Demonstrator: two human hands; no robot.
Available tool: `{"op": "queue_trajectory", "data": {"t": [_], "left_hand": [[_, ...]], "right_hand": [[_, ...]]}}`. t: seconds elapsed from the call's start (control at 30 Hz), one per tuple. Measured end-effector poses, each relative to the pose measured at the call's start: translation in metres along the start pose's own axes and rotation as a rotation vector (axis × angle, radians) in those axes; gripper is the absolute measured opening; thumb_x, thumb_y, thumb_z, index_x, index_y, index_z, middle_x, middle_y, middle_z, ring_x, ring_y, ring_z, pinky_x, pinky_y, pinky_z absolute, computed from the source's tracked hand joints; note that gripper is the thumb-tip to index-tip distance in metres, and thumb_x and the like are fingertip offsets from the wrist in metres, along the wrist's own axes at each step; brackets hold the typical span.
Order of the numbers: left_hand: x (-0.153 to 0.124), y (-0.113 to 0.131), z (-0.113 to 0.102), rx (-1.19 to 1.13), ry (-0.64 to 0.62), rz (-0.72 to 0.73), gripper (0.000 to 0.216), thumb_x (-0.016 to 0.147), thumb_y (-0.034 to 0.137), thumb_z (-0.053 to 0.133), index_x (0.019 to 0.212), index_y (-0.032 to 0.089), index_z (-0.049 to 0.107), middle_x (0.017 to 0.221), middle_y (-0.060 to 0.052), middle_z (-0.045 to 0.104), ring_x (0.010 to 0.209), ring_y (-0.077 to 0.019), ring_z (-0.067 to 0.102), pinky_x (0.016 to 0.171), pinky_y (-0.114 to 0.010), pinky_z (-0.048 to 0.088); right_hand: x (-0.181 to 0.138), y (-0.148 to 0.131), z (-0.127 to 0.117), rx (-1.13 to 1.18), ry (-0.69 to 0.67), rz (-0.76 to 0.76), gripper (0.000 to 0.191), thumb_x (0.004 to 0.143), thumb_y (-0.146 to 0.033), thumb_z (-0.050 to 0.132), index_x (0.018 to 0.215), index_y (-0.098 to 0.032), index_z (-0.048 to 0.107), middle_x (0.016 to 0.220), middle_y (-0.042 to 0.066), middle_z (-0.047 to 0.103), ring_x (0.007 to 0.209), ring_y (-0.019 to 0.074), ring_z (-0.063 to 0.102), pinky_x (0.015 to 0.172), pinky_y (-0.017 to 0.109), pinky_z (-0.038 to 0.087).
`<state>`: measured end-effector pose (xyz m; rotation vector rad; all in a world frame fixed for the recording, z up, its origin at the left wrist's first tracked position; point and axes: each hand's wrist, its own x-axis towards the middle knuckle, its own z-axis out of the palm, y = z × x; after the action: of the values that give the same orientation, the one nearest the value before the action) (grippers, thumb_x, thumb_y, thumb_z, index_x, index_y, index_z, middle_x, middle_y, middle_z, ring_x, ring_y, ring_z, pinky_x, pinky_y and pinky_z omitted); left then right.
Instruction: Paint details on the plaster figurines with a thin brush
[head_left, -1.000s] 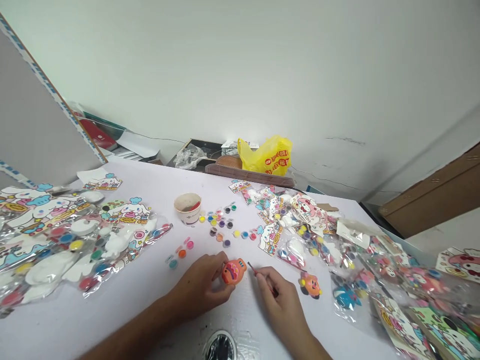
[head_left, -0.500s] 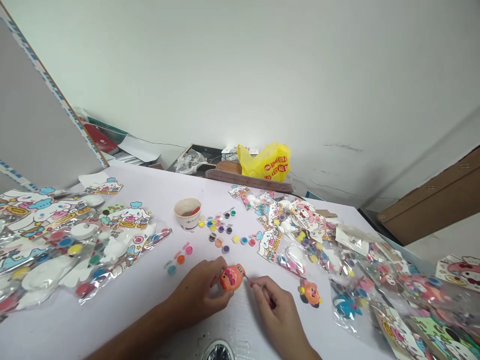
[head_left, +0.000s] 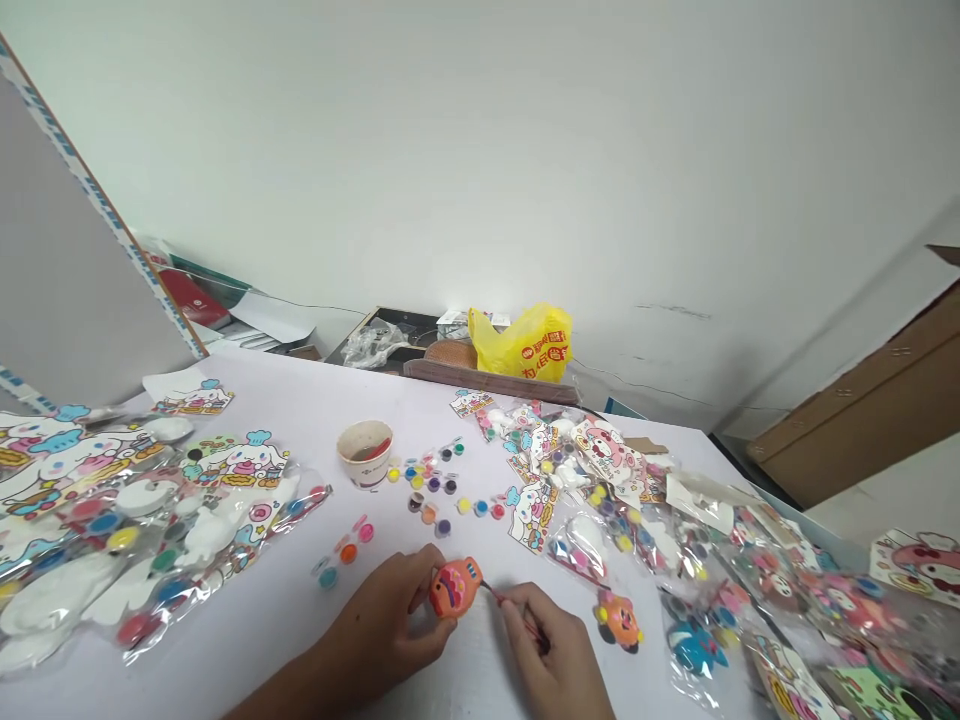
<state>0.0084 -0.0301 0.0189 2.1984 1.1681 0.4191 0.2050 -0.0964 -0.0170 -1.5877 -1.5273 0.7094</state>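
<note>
Between the thumb and fingers of my left hand (head_left: 397, 615) is a small orange fish figurine (head_left: 454, 588), painted with pink and purple scales and blue marks at its tail end. My right hand (head_left: 551, 645) pinches a thin red paintbrush (head_left: 504, 598), its dark tip at the figurine's right edge; whether it touches I cannot tell. Open paint pots (head_left: 348, 552) in pink, orange and teal lie beyond my left hand. Farther off are more paint pots (head_left: 435, 485) and a paper cup (head_left: 365, 455) with dark liquid and something red inside. An orange painted figurine (head_left: 619, 622) lies right of my right hand.
Plastic-wrapped craft packets with white figures and paints (head_left: 172, 520) cover the table's left side. More packets (head_left: 577, 470) spread across the right, near a blue figurine (head_left: 696, 645). A yellow plastic bag (head_left: 525, 345) stands behind the table's far edge, against the wall.
The view has tilted up slightly, so the table things sit lower in the picture. My hands keep the same hold on figurine and paintbrush, and the brush tip stays near the tail.
</note>
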Motion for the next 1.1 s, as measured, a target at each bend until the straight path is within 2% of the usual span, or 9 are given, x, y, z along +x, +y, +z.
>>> {"op": "queue_trajectory", "data": {"t": [0.33, 0.47, 0.63, 0.73, 0.87, 1.1], "left_hand": [[-0.002, -0.003, 0.002, 0.041, 0.021, 0.061, 0.008, 0.076, 0.019, 0.053, 0.081, 0.021, 0.047, 0.071, 0.002, 0.050, 0.067, -0.0158, 0.047, 0.060, -0.026, 0.033], [-0.001, -0.004, 0.004, 0.044, 0.020, 0.053, 0.010, 0.074, 0.019, 0.055, 0.079, 0.020, 0.046, 0.072, 0.001, 0.052, 0.067, -0.0165, 0.047, 0.058, -0.026, 0.032], [0.000, -0.002, 0.003, 0.044, 0.026, 0.055, 0.009, 0.075, 0.019, 0.055, 0.081, 0.021, 0.048, 0.071, 0.001, 0.052, 0.068, -0.0176, 0.049, 0.059, -0.027, 0.033], [-0.001, -0.003, 0.003, 0.034, 0.018, 0.046, 0.010, 0.075, 0.020, 0.055, 0.079, 0.021, 0.047, 0.072, 0.001, 0.052, 0.068, -0.0177, 0.049, 0.059, -0.027, 0.033], [-0.001, -0.008, 0.008, 0.044, 0.035, 0.044, 0.011, 0.074, 0.021, 0.056, 0.079, 0.021, 0.047, 0.071, 0.001, 0.052, 0.068, -0.0173, 0.049, 0.059, -0.027, 0.033], [0.001, -0.017, 0.017, 0.082, 0.026, 0.055, 0.010, 0.075, 0.024, 0.054, 0.081, 0.021, 0.048, 0.074, 0.000, 0.054, 0.069, -0.0185, 0.051, 0.059, -0.028, 0.034]], "right_hand": [[0.001, 0.008, 0.004, -0.052, 0.017, -0.012, 0.054, 0.091, -0.062, 0.039, 0.074, -0.018, 0.066, 0.049, -0.006, 0.029, 0.046, 0.0124, 0.031, 0.045, 0.023, 0.026], [0.003, 0.011, 0.001, -0.059, 0.086, 0.021, 0.054, 0.091, -0.062, 0.040, 0.076, -0.018, 0.067, 0.050, -0.005, 0.029, 0.047, 0.0131, 0.033, 0.046, 0.023, 0.027], [0.004, 0.012, 0.002, -0.058, 0.044, 0.003, 0.053, 0.090, -0.062, 0.040, 0.074, -0.018, 0.066, 0.050, -0.006, 0.027, 0.046, 0.0127, 0.031, 0.046, 0.024, 0.026], [0.004, 0.014, 0.003, -0.047, 0.091, 0.014, 0.054, 0.091, -0.062, 0.040, 0.073, -0.018, 0.066, 0.050, -0.006, 0.027, 0.046, 0.0125, 0.031, 0.044, 0.024, 0.026], [0.004, 0.016, 0.003, -0.045, 0.088, -0.029, 0.053, 0.090, -0.062, 0.042, 0.071, -0.018, 0.065, 0.048, -0.006, 0.028, 0.045, 0.0118, 0.031, 0.043, 0.023, 0.027], [0.004, 0.021, 0.005, -0.074, 0.101, -0.006, 0.053, 0.090, -0.061, 0.041, 0.070, -0.019, 0.065, 0.048, -0.006, 0.027, 0.045, 0.0120, 0.031, 0.045, 0.023, 0.026]]}}
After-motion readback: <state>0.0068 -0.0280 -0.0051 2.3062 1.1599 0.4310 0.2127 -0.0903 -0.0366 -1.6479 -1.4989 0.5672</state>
